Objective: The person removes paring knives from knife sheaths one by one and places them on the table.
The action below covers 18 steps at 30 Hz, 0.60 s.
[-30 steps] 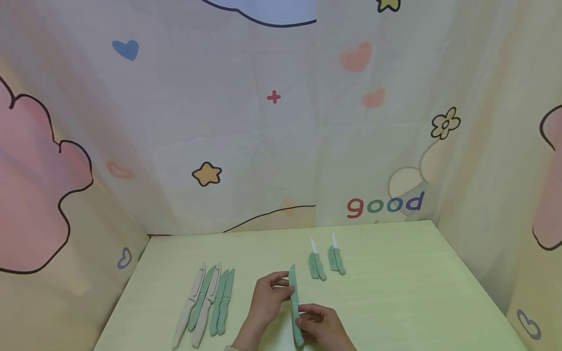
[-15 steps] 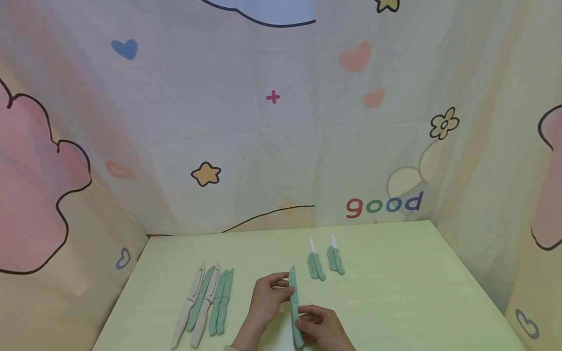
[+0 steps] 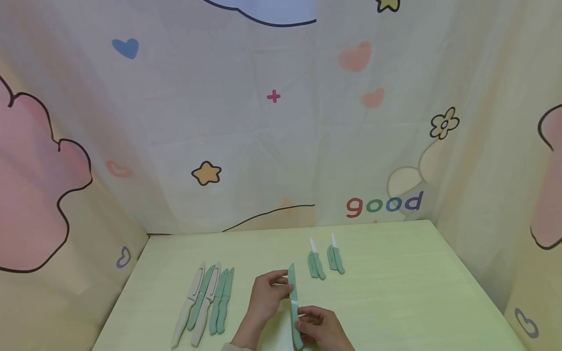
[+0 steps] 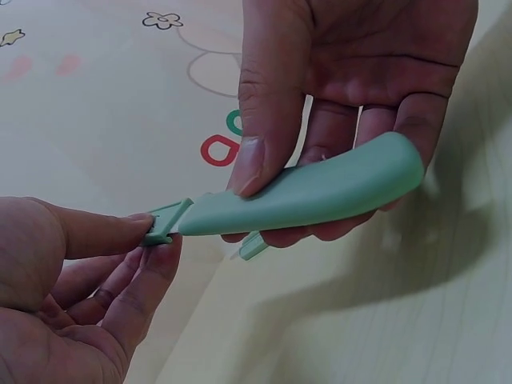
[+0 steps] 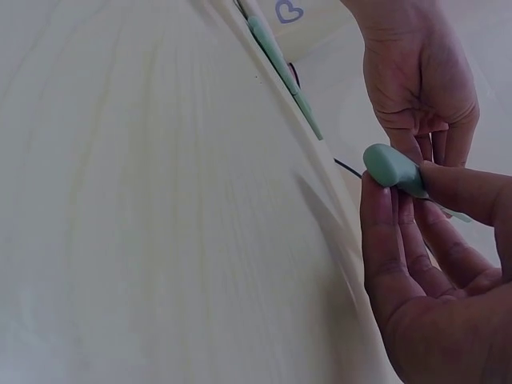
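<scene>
A white sliver [image 3: 294, 302] had just appeared between the slim light-green sheath [image 3: 292, 282] and the smooth, curved light-green handle [image 3: 295, 324] of my knife, where half a second earlier the two had met; I took it as the cover beginning to slide off the blade, with most of the blade's length hidden inside. The knife stood near the bottom centre of the head view, tip toward the top, raised above the pale yellow-green table [image 3: 417, 292], judging by its shadow in the left wrist view. My left hand [image 3: 265, 296] was pinching the sheath, thumb against fingers, close to its mouth as the left wrist view showed. My right hand [image 3: 324, 325], lower in the head view, gripped the handle, thumb on one side and fingers on the other. Both hands sat about where they had been. At lower left lay a row of five sheathed knives, beige and green [image 3: 218, 312], and right of centre two small green knives with bare white blades [image 3: 319, 269], their green covers [image 3: 313, 266] against their handles.
</scene>
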Available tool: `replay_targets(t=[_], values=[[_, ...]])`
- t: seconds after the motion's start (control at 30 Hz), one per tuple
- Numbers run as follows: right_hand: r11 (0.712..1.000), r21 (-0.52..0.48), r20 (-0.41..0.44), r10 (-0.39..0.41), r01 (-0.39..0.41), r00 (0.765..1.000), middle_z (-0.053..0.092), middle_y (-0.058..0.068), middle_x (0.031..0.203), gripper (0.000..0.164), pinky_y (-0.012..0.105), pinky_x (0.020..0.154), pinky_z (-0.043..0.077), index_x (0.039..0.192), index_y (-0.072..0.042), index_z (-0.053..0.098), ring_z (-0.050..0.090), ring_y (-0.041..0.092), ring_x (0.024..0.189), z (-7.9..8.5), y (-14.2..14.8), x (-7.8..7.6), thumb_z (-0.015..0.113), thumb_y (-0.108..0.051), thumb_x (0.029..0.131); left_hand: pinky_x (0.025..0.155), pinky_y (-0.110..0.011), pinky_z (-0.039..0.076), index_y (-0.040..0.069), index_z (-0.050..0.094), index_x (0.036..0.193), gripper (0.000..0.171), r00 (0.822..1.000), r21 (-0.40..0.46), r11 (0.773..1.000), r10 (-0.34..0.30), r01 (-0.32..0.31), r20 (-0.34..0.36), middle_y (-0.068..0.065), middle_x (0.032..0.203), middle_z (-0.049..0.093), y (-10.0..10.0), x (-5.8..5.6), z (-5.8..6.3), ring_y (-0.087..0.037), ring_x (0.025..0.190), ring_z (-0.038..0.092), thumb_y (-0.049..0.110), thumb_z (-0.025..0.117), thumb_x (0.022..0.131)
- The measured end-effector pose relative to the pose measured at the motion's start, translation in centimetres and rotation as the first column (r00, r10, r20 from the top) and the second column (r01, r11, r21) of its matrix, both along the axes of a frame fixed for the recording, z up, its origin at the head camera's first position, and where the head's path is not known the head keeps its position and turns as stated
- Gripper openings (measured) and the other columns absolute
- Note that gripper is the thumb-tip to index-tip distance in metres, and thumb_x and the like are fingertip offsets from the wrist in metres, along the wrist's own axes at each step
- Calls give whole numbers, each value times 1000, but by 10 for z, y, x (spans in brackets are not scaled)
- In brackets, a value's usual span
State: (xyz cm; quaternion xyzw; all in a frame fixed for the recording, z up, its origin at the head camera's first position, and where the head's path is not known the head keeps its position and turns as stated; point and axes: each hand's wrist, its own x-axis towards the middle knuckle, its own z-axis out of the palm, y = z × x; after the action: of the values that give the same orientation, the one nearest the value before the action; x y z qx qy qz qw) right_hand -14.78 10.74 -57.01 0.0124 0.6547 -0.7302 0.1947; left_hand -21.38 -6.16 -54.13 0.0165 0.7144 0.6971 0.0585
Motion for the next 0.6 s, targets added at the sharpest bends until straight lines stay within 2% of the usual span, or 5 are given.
replay_targets(t=[0.2, 0.4, 0.6], values=[[1000, 6, -3, -4, 4, 1000, 70, 5, 88, 37, 34, 68, 61, 116, 6, 62, 64, 20, 79, 0, -1, 2, 71, -13, 86, 73, -39, 61, -4, 63, 119, 37, 1000, 4, 1000, -8, 8, 9, -20, 94, 68, 0, 4, 9, -24, 75, 68, -2, 70, 82], [1000, 15, 12, -4, 4, 1000, 70, 5, 90, 36, 34, 68, 61, 117, 6, 61, 65, 20, 79, 1, -1, 5, 71, -11, 86, 76, -43, 61, -9, 62, 118, 36, 1000, -13, 1000, -19, 19, 8, -26, 95, 66, 0, 18, 37, -27, 77, 67, -5, 66, 83], [1000, 17, 29, -4, 3, 1000, 70, 5, 89, 37, 34, 67, 61, 116, 6, 61, 65, 20, 77, -2, -1, 6, 71, -12, 86, 77, -43, 60, -9, 62, 119, 36, 1000, -8, 1000, -24, 24, 11, -24, 95, 66, -1, 20, 39, -27, 79, 67, -3, 67, 84]])
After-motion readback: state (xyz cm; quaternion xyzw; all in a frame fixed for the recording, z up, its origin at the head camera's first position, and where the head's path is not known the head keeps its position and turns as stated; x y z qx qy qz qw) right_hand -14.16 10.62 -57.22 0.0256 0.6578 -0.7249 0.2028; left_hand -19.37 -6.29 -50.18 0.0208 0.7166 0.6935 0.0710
